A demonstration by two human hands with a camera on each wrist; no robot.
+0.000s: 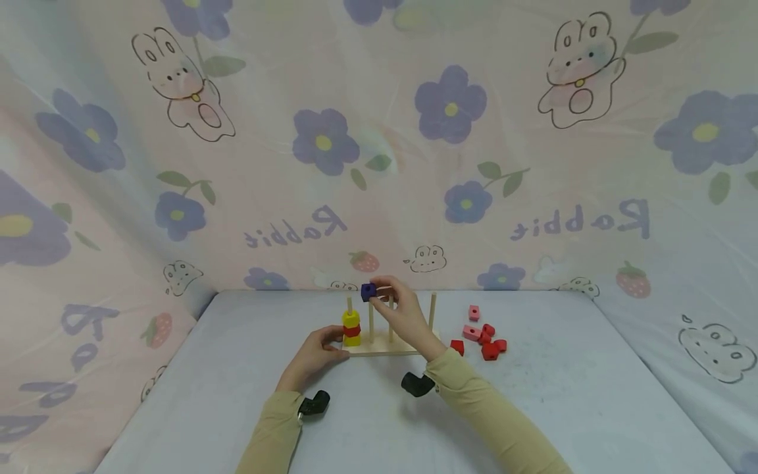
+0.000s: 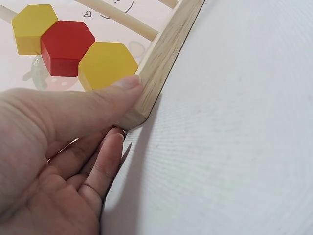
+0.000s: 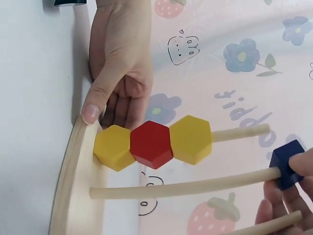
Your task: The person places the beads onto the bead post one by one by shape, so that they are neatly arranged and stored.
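Observation:
My right hand (image 1: 408, 320) pinches a dark blue block (image 1: 368, 293) with a hole in it. In the right wrist view, the blue block (image 3: 287, 155) is at the tip of the second peg (image 3: 195, 188); whether the peg has entered the hole I cannot tell. My left hand (image 1: 312, 355) holds the left end of the wooden peg stand (image 1: 385, 351), its thumb on the base (image 2: 159, 66). The leftmost peg bears a yellow bead (image 3: 113, 147), a red bead (image 3: 151, 145) and another yellow bead (image 3: 191, 140), all six-sided.
Right of the stand lie loose pink blocks (image 1: 472, 332) and several red pieces (image 1: 490, 351) on the white tabletop (image 1: 562, 395). A bare peg (image 1: 432, 313) rises at the stand's right end. A patterned cloth (image 1: 391, 178) hangs behind the table.

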